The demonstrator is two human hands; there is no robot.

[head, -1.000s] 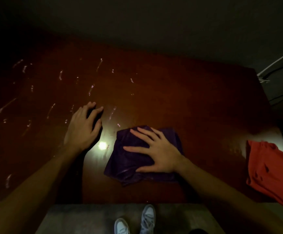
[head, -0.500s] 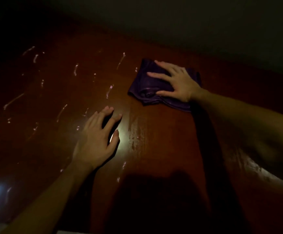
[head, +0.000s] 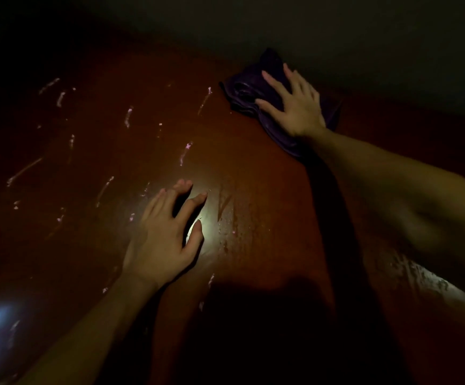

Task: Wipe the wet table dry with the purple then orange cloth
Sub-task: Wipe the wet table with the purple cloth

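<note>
The purple cloth lies bunched at the far edge of the dark red-brown wet table. My right hand presses flat on it with fingers spread, arm stretched far forward. My left hand rests palm down on the table in the middle, fingers apart, holding nothing. Water streaks glisten across the left half of the table. The orange cloth is out of view.
A smeared wet patch shines near the right front of the table. Beyond the far edge is dark floor. A bright light reflection sits by my left thumb, and a bluish one at the lower left.
My right hand has pushed the purple cloth from the near middle of the table to its far edge, leaving a wiped track. The view tilted forward; the orange cloth dropped out of sight.
</note>
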